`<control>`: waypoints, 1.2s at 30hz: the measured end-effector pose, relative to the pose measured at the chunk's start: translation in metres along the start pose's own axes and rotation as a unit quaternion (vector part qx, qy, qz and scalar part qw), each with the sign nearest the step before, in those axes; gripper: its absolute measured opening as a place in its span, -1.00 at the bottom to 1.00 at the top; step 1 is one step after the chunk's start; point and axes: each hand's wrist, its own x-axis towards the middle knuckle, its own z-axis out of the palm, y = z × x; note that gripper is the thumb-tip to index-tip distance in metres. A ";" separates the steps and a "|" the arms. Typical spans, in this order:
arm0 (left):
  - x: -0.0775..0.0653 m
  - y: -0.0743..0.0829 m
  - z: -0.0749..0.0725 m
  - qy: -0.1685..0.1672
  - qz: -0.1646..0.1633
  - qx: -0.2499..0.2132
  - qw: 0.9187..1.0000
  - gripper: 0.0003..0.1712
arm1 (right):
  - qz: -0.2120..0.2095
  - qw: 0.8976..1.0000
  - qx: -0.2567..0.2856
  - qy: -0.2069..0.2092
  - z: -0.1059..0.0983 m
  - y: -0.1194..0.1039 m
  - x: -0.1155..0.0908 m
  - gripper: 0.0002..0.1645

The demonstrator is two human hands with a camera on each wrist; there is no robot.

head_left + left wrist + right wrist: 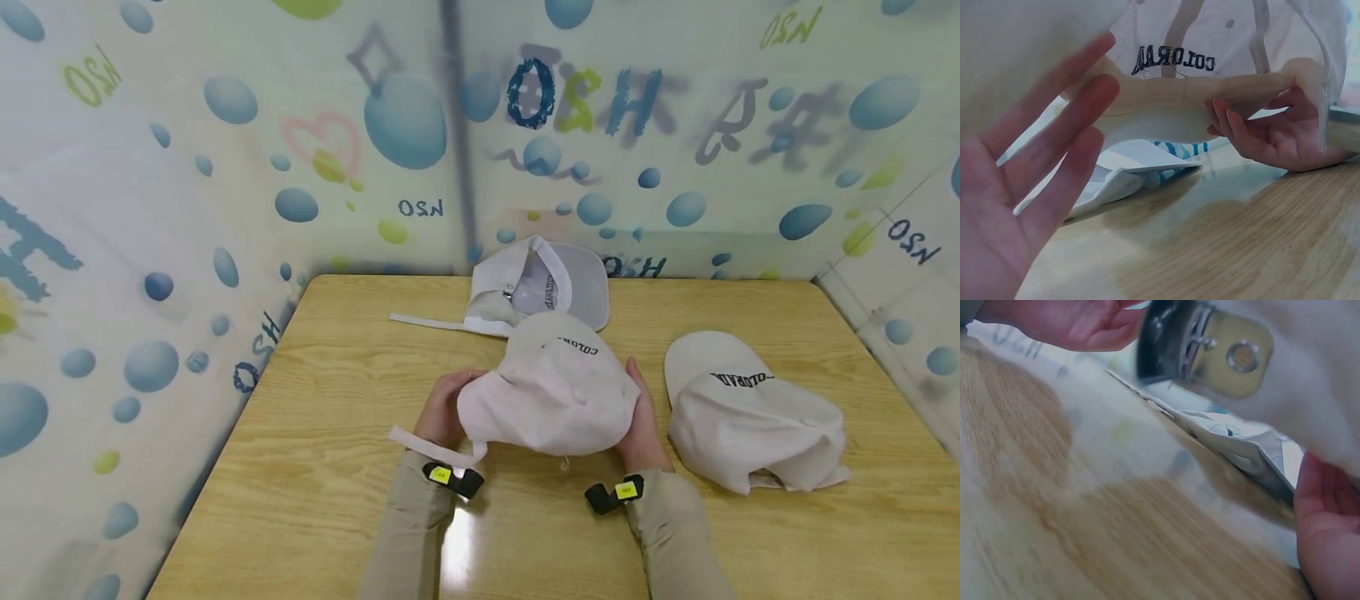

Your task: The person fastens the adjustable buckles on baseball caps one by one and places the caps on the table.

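Both hands hold up a white baseball cap [562,400] with dark COLORADO lettering, above the table. My left hand [446,408] is at its left side; the left wrist view shows the fingers [1079,119] spread under the fabric. At the opposite side, my right hand [645,425] supports the cap, its fingers [1235,131] bent beneath it. A loose strap [435,450] dangles by my left wrist. In the right wrist view, a metal buckle [1244,356] shows close up on the cap. The thumbs are mostly hidden.
Behind the held cap, another white cap [495,287] lies with its opening showing and its strap stretched leftward. A third white COLORADO cap [750,417] rests on the wooden table [315,400] at right. A patterned wall covering [360,233] borders the table's back.
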 end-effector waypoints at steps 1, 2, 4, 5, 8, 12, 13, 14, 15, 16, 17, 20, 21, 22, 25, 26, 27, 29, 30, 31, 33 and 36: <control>0.000 0.000 0.001 0.005 -0.006 -0.001 1.000 -0.71 | 0.002 1.000 -0.003 0.000 0.000 0.000 0.000 -0.50; 0.000 0.000 0.001 0.007 -0.002 0.000 1.000 -0.71 | 0.005 1.000 -0.004 -0.002 0.000 0.000 0.000 -0.49; 0.001 0.000 0.000 0.009 0.007 0.005 1.000 -0.72 | 0.010 1.000 0.001 -0.002 0.000 -0.001 0.000 -0.48; 0.001 -0.001 0.000 0.009 0.011 0.005 1.000 -0.73 | 0.013 1.000 0.001 0.000 0.000 -0.001 0.000 -0.46; 0.002 -0.001 -0.001 0.014 0.021 0.003 1.000 -0.77 | 0.018 1.000 0.000 0.014 0.002 -0.001 -0.001 -0.37; 0.002 -0.001 -0.001 0.030 0.035 0.001 0.999 -0.78 | 0.016 0.998 -0.035 0.049 0.005 -0.002 -0.002 -0.27; 0.002 -0.002 -0.001 0.031 0.039 0.000 0.999 -0.79 | 0.014 0.998 -0.044 0.052 0.006 -0.002 -0.002 -0.25; 0.003 -0.002 -0.001 0.034 0.042 0.001 0.999 -0.79 | 0.012 0.997 -0.053 0.054 0.005 -0.002 -0.001 -0.22; 0.003 -0.003 -0.001 0.036 0.045 0.001 0.998 -0.80 | 0.010 0.997 -0.059 0.053 0.005 -0.001 -0.001 -0.19; 0.004 -0.003 -0.002 0.038 0.048 0.001 0.998 -0.79 | 0.009 0.997 -0.063 0.048 0.004 -0.001 -0.001 -0.16; 0.004 -0.004 -0.002 0.039 0.051 0.002 0.998 -0.79 | 0.007 0.997 -0.063 0.039 0.003 -0.001 0.000 -0.12; 0.006 -0.006 -0.004 0.046 0.055 0.009 0.997 -0.75 | -0.001 0.998 -0.062 0.014 0.001 0.001 0.002 -0.05; 0.007 -0.007 -0.004 0.050 0.055 0.011 0.997 -0.74 | -0.002 0.998 -0.061 0.006 0.000 0.001 0.002 -0.03; 0.007 -0.007 -0.005 0.054 0.055 0.014 0.997 -0.72 | -0.002 0.998 -0.058 -0.001 0.000 0.001 0.003 -0.02; 0.009 -0.008 -0.006 0.065 0.053 0.023 0.996 -0.66 | -0.003 0.999 -0.050 -0.014 -0.001 0.002 0.004 -0.01; 0.009 -0.008 -0.006 0.069 0.052 0.026 0.996 -0.63 | -0.003 0.999 -0.046 -0.015 -0.001 0.002 0.004 -0.01; 0.010 -0.008 -0.006 0.072 0.052 0.032 0.996 -0.60 | -0.002 0.999 -0.042 -0.013 -0.001 0.002 0.004 -0.02; 0.011 -0.008 -0.006 0.075 0.051 0.039 0.995 -0.56 | -0.001 0.999 -0.039 -0.004 -0.001 0.002 0.005 -0.03; 0.011 -0.008 -0.005 0.073 0.051 0.040 0.995 -0.54 | 0.000 0.999 -0.040 0.000 -0.001 0.003 0.005 -0.04; 0.012 -0.008 -0.005 0.072 0.050 0.040 0.995 -0.52 | 0.000 0.999 -0.044 0.003 -0.001 0.003 0.005 -0.04; 0.012 -0.007 -0.005 0.065 0.051 0.037 0.996 -0.50 | 0.002 0.998 -0.056 0.010 -0.001 0.003 0.006 -0.05; 0.013 -0.006 -0.004 0.047 0.052 0.027 0.997 -0.49 | 0.001 0.998 -0.065 0.009 -0.002 0.004 0.006 -0.04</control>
